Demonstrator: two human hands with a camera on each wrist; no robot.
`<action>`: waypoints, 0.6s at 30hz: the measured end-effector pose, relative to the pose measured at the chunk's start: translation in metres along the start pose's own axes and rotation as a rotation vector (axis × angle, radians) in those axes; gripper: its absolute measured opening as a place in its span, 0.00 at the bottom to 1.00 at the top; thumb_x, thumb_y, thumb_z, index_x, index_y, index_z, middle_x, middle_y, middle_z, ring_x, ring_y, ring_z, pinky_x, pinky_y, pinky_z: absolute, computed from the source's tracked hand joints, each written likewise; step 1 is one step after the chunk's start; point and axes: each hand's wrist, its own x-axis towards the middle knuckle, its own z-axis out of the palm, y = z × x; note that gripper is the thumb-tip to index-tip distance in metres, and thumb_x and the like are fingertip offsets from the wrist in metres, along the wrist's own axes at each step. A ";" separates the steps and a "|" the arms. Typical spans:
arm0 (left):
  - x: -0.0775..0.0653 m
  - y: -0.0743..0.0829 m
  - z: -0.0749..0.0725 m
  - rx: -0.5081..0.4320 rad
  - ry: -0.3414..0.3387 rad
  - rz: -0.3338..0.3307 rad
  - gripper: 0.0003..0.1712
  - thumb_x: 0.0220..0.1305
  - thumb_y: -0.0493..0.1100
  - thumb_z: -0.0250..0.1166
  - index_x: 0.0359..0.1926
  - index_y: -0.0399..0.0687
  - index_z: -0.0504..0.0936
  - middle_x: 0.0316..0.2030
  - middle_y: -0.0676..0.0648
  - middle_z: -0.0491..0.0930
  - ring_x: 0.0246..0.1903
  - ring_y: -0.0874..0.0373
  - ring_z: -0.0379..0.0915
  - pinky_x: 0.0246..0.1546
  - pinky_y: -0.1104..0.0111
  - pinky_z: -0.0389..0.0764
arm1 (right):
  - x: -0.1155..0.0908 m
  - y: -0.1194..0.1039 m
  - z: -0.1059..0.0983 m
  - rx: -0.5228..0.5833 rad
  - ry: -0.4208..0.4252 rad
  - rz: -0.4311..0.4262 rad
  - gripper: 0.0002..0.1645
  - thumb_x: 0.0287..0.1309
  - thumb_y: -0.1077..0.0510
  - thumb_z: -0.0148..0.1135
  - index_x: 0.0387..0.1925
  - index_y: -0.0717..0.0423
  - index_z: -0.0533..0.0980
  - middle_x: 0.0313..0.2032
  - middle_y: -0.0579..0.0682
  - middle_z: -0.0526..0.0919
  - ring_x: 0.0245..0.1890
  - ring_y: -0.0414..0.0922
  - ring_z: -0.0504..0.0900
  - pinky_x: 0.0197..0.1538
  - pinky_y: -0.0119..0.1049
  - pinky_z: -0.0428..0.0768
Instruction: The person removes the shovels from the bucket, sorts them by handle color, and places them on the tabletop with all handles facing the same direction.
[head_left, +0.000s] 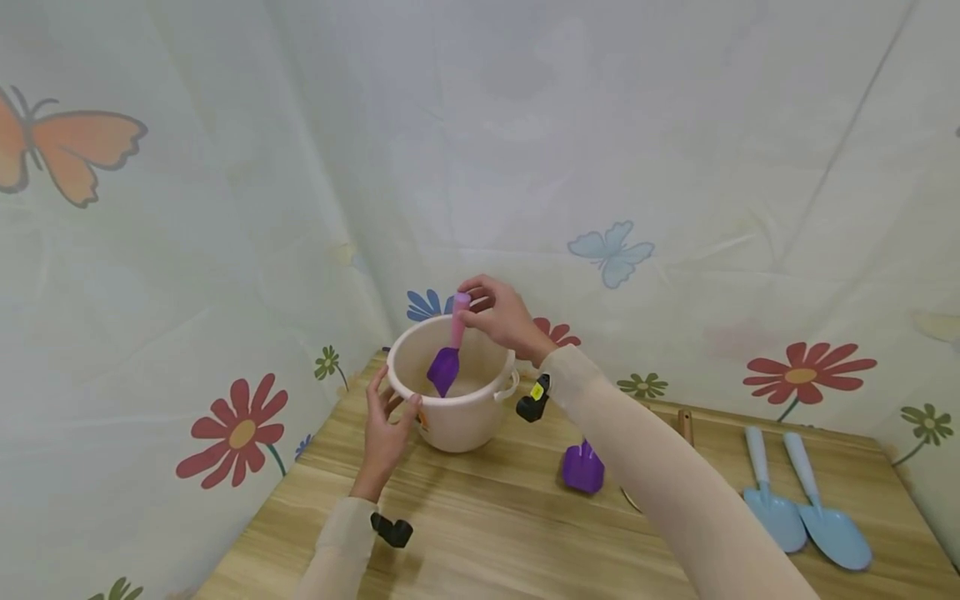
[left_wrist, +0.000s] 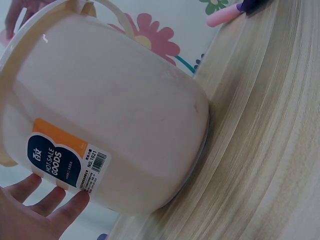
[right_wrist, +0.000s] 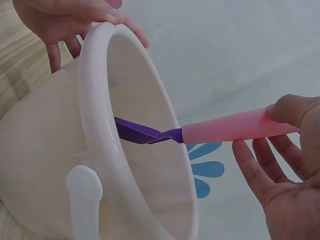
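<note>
My right hand (head_left: 501, 317) pinches the pink handle of a small trowel (head_left: 446, 367) between thumb and fingers. The trowel's purple blade points down within the mouth of a cream plastic bucket (head_left: 461, 425). In the right wrist view, the handle sticks out past the rim and the blade (right_wrist: 137, 131) is partly hidden by it. My left hand (head_left: 386, 437) holds the bucket's near left side at the rim. Its fingertips touch the wall by an orange and blue label (left_wrist: 65, 155) in the left wrist view. The bucket stands upright on the wooden table (head_left: 480, 533).
Right of the bucket lies another purple-bladed tool (head_left: 583, 468), its handle hidden by my right forearm. Two light blue trowels (head_left: 776, 521) lie overlapping at the far right. A wooden handle (head_left: 686, 425) shows behind the forearm. Flower-printed sheeting (head_left: 480, 167) walls the table.
</note>
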 end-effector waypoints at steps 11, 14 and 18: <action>-0.001 0.002 0.000 -0.006 0.003 0.008 0.46 0.71 0.42 0.67 0.80 0.47 0.50 0.72 0.26 0.62 0.67 0.31 0.66 0.56 0.41 0.77 | -0.013 -0.013 -0.029 0.075 0.061 -0.011 0.24 0.62 0.56 0.72 0.58 0.46 0.77 0.54 0.49 0.83 0.53 0.51 0.82 0.53 0.48 0.84; -0.001 0.002 0.000 -0.008 -0.001 0.007 0.46 0.71 0.42 0.67 0.80 0.47 0.50 0.72 0.26 0.62 0.67 0.32 0.66 0.56 0.41 0.77 | -0.015 -0.017 -0.044 0.107 0.083 -0.042 0.23 0.63 0.56 0.72 0.59 0.48 0.77 0.53 0.51 0.83 0.53 0.52 0.83 0.53 0.46 0.84; -0.002 0.003 0.001 -0.009 -0.010 0.008 0.46 0.71 0.43 0.66 0.81 0.47 0.49 0.72 0.27 0.62 0.67 0.33 0.66 0.57 0.41 0.77 | -0.021 -0.024 -0.065 0.140 0.107 -0.099 0.23 0.65 0.58 0.71 0.60 0.53 0.76 0.53 0.55 0.83 0.51 0.54 0.84 0.52 0.43 0.85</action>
